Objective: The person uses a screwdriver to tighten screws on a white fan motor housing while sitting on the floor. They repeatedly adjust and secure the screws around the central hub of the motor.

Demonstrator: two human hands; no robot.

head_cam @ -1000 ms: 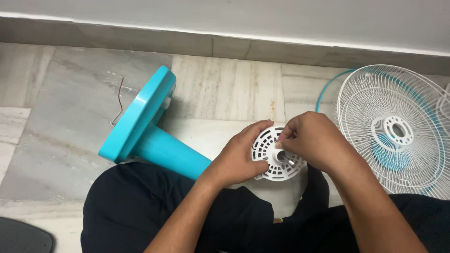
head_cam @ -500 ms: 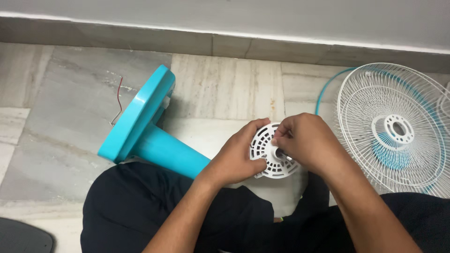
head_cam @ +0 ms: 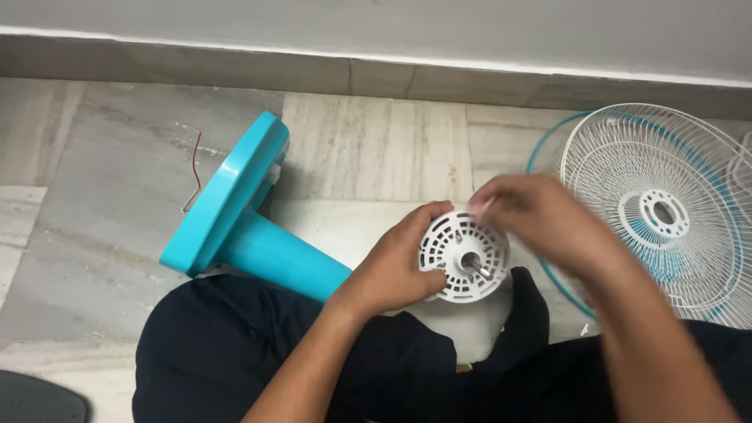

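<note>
A fan lies across my lap, its white round motor housing (head_cam: pixel 464 254) facing up with a metal shaft in the middle. My left hand (head_cam: pixel 401 262) grips the housing's left rim. Just above and right of the housing, my right hand (head_cam: pixel 540 219) is blurred and lifted off it, fingers pinched together; whether it holds something small I cannot tell. The fan's teal stand column (head_cam: pixel 286 258) runs left to its teal base (head_cam: pixel 227 192), which is tipped on edge on the floor.
A white wire fan guard (head_cam: pixel 666 211) lies flat on the marble floor at right, with a teal ring under it. A thin red wire (head_cam: pixel 196 157) lies beside the base. The wall's skirting runs along the top. A dark object (head_cam: pixel 39 399) sits bottom left.
My right hand has lifted off the centre of the housing and moved up and right, uncovering the shaft. The left hand still holds the rim.
</note>
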